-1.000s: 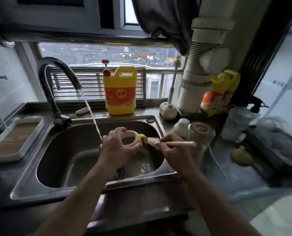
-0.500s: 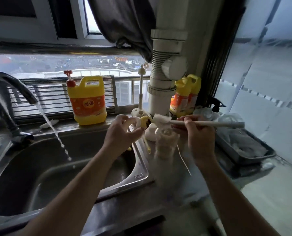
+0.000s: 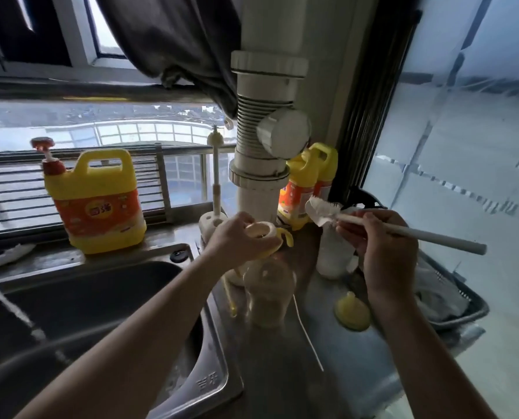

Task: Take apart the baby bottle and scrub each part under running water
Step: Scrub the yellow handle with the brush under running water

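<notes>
Two hands up over the tabletop [image 3: 282, 376], just right of the sink [image 3: 218, 361]. Holds the ring [image 3: 264, 232] in the left hand [image 3: 237, 241]: grip clamped round its cream rim, opening turned up, yellow handle sticking out to the right. Pinches the brush [image 3: 324, 210] in the right hand [image 3: 382, 246]: grip closed on the handle just behind the bristles, bristle head pointing up-left, long white handle running out to the right. Ring and brush head near each other, not touching; both well right of the water stream [image 3: 10, 306] falling into the sink at far left.

On the tabletop:
- clear bottle [image 3: 268, 297] upright, mouth open, just below the left hand;
- yellow nipple [image 3: 352, 313] beside the right wrist;
- thin white straw [image 3: 308, 337] lying between bottle and nipple;
- white cup [image 3: 332, 255] behind the right hand, partly hidden.

Yellow jug [image 3: 98, 204] on the ledge behind the sink. White pipe [image 3: 267, 116] in the corner. Dark tray [image 3: 463, 316] at far right, contents unclear.
</notes>
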